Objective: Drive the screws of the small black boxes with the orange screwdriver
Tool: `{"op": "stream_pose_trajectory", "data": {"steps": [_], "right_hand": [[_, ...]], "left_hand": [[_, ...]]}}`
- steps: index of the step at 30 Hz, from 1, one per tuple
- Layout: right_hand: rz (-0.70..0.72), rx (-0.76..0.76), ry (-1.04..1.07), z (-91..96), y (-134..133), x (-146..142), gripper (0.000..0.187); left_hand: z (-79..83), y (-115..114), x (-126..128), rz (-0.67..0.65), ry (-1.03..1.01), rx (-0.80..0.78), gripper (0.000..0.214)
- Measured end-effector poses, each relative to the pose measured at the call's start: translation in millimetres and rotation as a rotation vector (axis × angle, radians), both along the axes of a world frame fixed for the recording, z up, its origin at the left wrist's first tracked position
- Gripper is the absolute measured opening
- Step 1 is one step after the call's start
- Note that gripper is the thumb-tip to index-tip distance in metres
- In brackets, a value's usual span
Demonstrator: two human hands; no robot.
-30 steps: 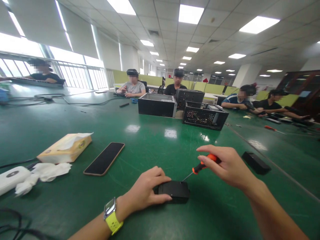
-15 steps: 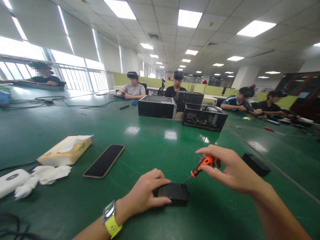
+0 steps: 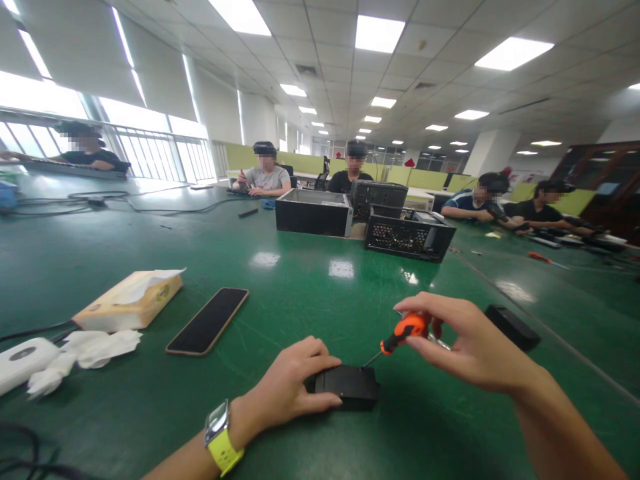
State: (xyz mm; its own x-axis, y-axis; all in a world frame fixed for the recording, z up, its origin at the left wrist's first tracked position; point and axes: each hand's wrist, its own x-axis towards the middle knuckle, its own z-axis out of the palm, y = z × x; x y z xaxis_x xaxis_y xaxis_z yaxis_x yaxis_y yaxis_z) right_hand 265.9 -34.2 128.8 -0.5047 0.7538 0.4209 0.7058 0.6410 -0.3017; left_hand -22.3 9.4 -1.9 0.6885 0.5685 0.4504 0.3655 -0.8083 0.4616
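Observation:
A small black box (image 3: 353, 387) lies on the green table (image 3: 280, 293) in front of me. My left hand (image 3: 297, 380), with a yellow-strapped watch on its wrist, grips the box's left end between thumb and fingers. In my right hand (image 3: 457, 340) is an orange and black screwdriver (image 3: 407, 328), pinched at the handle. It slants down to the left, and its tip meets the far top edge of the box. Whether the tip sits in a screw is too small to tell.
Another black piece (image 3: 513, 327) lies right of my right hand. Left are a phone (image 3: 207, 321), a tissue pack (image 3: 133, 300), crumpled tissue (image 3: 95, 348) and a white device (image 3: 25, 363). Open computer cases (image 3: 313, 217) stand ahead; several people sit around the table. A red screwdriver (image 3: 545, 259) rests far right.
My right fingers have shifted slightly on the screwdriver handle, which looks turned a little. The box and my left hand keep their place.

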Motion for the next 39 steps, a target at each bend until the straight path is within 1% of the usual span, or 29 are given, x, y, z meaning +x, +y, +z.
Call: {"op": "stream_pose_trajectory", "data": {"steps": [2,5,7,9,12,13,15,16,18,19,20,21,22,25,27,28,29,31,32,33,36,39], "right_hand": [[-0.009,-0.017,-0.004,-0.1,-0.6,0.3,0.028],[-0.052,-0.007,-0.025,-3.8,2.1,-1.5,0.018],[-0.063,0.005,-0.014,-5.7,4.1,-3.3,0.017],[-0.051,-0.007,0.015,-5.2,4.7,-4.0,0.016],[-0.007,-0.040,0.048,-1.5,3.4,-2.4,0.022],[0.001,-0.046,0.051,-0.5,3.0,-1.2,0.021],[-0.016,-0.043,0.037,-0.6,3.4,1.6,0.012],[-0.040,-0.028,0.017,-1.6,4.1,3.0,0.018],[-0.095,0.032,-0.035,-4.4,6.1,5.0,0.042],[-0.115,0.062,-0.059,-5.3,6.8,5.6,0.049],[-0.126,0.080,-0.075,-5.5,7.0,5.8,0.052],[-0.128,0.077,-0.081,-4.7,6.6,5.6,0.052],[-0.120,0.049,-0.077,-3.0,5.6,5.3,0.046],[-0.057,-0.095,-0.046,4.6,0.6,4.3,0.013],[-0.038,-0.156,-0.032,7.3,-1.5,4.2,0.012],[-0.055,-0.159,-0.035,7.2,-1.5,4.2,0.010],[-0.087,-0.146,-0.040,6.3,-0.9,4.2,0.013],[-0.152,-0.104,-0.047,3.1,1.8,4.2,0.032],[-0.170,-0.092,-0.037,1.4,3.3,4.0,0.034],[-0.169,-0.094,-0.012,0.0,4.7,3.9,0.032],[-0.109,-0.127,0.139,-2.0,6.8,3.2,0.017],[-0.050,-0.118,0.260,-2.8,6.4,0.8,0.013]], "left_hand": [[-0.3,0.3,-0.3,-0.004,0.003,-0.003,0.050],[-0.9,0.8,-0.2,-0.009,-0.002,-0.001,0.051],[-1.4,1.0,-0.1,-0.008,-0.005,-0.001,0.051],[-1.5,0.9,-0.2,-0.007,-0.003,-0.005,0.051],[-0.6,0.2,-0.4,-0.002,-0.008,-0.004,0.051],[-0.3,-0.1,-0.5,-0.001,-0.009,-0.002,0.051],[0.1,-0.4,-0.6,-0.002,-0.014,-0.001,0.050],[0.1,-0.4,-0.6,-0.004,-0.015,-0.003,0.049],[-0.2,-0.3,-0.6,-0.004,-0.016,-0.007,0.048],[-0.4,-0.3,-0.6,-0.003,-0.013,-0.010,0.048],[-0.5,-0.2,-0.7,-0.002,-0.009,-0.015,0.048],[-0.5,-0.2,-0.7,-0.001,-0.005,-0.020,0.048],[-0.4,-0.2,-0.7,-0.002,-0.003,-0.024,0.048],[0.0,-0.4,-0.7,-0.001,0.002,-0.029,0.047],[0.1,-0.5,-0.5,0.001,0.004,-0.023,0.047],[0.1,-0.5,-0.4,0.001,0.004,-0.021,0.047],[0.0,-0.5,-0.3,0.001,0.005,-0.019,0.047],[0.0,-0.5,-0.4,0.002,0.006,-0.014,0.046],[0.2,-0.5,-0.4,0.002,0.007,-0.013,0.046],[0.4,-0.5,-0.5,0.003,0.006,-0.012,0.046],[1.0,-0.3,-0.8,0.000,0.003,-0.019,0.047],[0.8,0.3,-0.6,-0.005,-0.002,-0.019,0.047]]}}
